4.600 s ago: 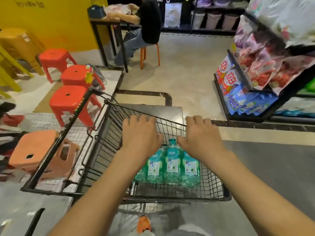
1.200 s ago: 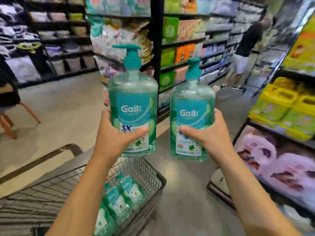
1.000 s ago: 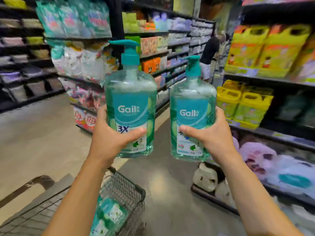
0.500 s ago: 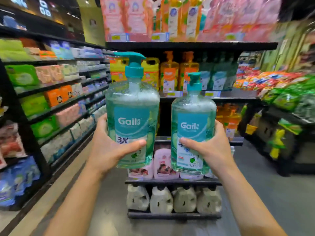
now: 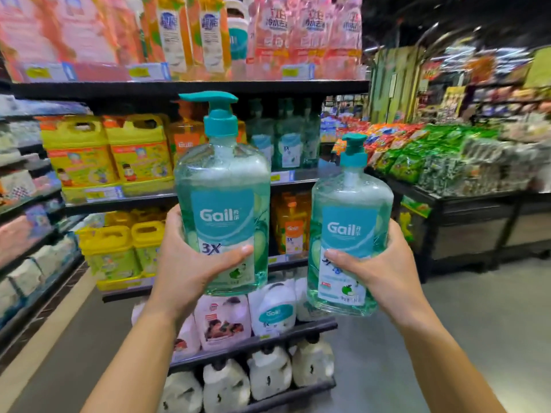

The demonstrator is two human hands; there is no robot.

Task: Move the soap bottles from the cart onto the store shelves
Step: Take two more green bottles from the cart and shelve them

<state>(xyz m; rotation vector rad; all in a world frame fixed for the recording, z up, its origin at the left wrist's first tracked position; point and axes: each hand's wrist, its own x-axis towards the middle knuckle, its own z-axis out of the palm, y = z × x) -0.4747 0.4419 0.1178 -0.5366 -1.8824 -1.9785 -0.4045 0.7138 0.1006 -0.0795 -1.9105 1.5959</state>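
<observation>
The left hand (image 5: 190, 263) grips the left bottle (image 5: 222, 204) low on its body, thumb across the front label under the "3X" mark, fingers wrapped round the far side. The right hand (image 5: 378, 272) grips the right bottle (image 5: 348, 234) the same way, thumb lying across the lower label. Both bottles are upright, clear with green soap and teal pump heads, and their labels read "Gail". They are held in the air near the camera, apart from each other, the left one higher and nearer, the right one lower. Neither touches the shelves (image 5: 190, 87).

The shelves stand straight ahead, beyond the bottles. On the middle shelf, far behind the gap between the 2 held bottles, stands a row of green bottles (image 5: 286, 138) of the same look. To the left of that row are orange bottles, partly hidden by the left bottle, and then yellow jugs (image 5: 110, 150). More yellow jugs and orange bottles (image 5: 290, 225) fill the shelf below. Pink packs (image 5: 301, 31) line the top shelf. White pouches (image 5: 268, 371) sit on the 2 lowest shelves.

At far right a snack bin (image 5: 432, 156) holds green and red packets. The grey floor (image 5: 477, 323) runs between it and the shelves.
</observation>
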